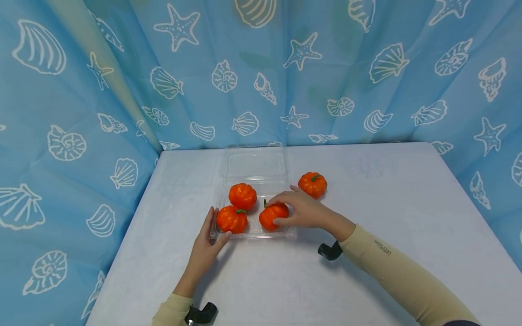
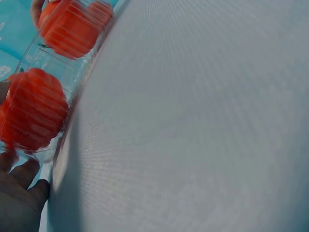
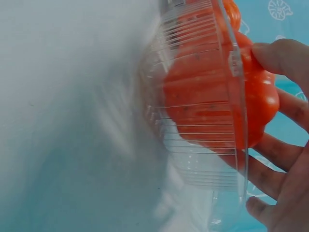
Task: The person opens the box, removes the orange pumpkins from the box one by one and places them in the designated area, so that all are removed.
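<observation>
A clear plastic clamshell container [image 1: 253, 236] lies with its lid [image 1: 256, 164] folded back. My right hand [image 1: 303, 210] grips an orange toy pumpkin [image 1: 272, 218] with a green stem in the container's right half. In the right wrist view, this pumpkin [image 3: 258, 104] shows above the clear rim, thumb on one side and fingers on the other. My left hand [image 1: 205, 246] holds the container's front left corner, thumb at the front edge and fingers along the left side. Beside it, a front pumpkin [image 1: 231, 220] and a back pumpkin [image 1: 242, 196] sit in the container.
Another orange pumpkin [image 1: 313, 184] stands on the white table [image 1: 367, 190], just right of the container and behind my right hand. A blue curtain [image 1: 261, 72] with white shell prints hangs along the back and sides. Black wrist-camera mounts [image 1: 329, 250] sit below both wrists.
</observation>
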`<state>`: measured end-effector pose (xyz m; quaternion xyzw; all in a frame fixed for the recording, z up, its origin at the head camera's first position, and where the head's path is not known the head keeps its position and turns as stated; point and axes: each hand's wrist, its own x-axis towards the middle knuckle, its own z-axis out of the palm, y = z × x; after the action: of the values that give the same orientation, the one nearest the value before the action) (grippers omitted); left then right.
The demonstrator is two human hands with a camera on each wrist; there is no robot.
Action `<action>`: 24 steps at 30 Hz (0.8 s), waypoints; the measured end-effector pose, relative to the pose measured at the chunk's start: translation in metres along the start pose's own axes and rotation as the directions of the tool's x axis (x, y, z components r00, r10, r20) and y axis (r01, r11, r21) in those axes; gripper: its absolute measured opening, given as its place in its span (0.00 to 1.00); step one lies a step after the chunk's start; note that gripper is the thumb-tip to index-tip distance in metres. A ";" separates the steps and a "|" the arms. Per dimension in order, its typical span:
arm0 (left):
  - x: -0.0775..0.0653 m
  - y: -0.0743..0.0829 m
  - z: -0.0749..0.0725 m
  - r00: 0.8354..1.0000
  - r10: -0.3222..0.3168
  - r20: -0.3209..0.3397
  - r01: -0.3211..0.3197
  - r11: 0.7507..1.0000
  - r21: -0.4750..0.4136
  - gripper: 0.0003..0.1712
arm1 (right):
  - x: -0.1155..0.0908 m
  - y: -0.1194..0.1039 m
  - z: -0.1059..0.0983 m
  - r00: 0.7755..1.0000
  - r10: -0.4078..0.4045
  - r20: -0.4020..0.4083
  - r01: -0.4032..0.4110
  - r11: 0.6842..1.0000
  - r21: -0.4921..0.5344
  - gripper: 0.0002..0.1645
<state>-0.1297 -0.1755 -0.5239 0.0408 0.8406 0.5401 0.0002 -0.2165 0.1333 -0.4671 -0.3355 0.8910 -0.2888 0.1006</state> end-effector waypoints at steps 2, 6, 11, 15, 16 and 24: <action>0.000 0.000 0.000 1.000 0.000 -0.001 0.000 1.000 0.005 0.53 | -0.001 0.002 0.000 0.999 -0.010 -0.033 0.010 1.000 0.016 0.26; 0.001 0.001 0.000 1.000 0.000 -0.005 0.000 1.000 0.016 0.53 | -0.003 0.004 -0.001 0.994 -0.017 -0.111 0.023 0.998 0.056 0.26; 0.001 0.000 0.000 1.000 0.000 -0.004 0.000 1.000 0.012 0.53 | -0.009 0.006 -0.005 0.980 -0.003 -0.199 0.020 0.996 0.085 0.27; 0.001 -0.002 0.000 1.000 0.001 -0.005 -0.001 1.000 0.014 0.53 | -0.015 0.007 -0.006 0.970 0.002 -0.241 0.028 0.992 0.122 0.28; 0.001 -0.003 0.000 1.000 0.001 -0.005 -0.001 1.000 0.015 0.53 | -0.016 0.008 -0.007 0.968 -0.002 -0.249 0.037 0.990 0.135 0.28; 0.001 -0.004 0.001 1.000 0.003 -0.005 -0.003 1.000 0.015 0.53 | -0.023 0.012 -0.009 0.948 -0.008 -0.318 0.070 0.980 0.184 0.29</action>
<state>-0.1310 -0.1762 -0.5279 0.0407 0.8446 0.5338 -0.0029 -0.2090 0.1597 -0.4676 -0.2913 0.8565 -0.4257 -0.0169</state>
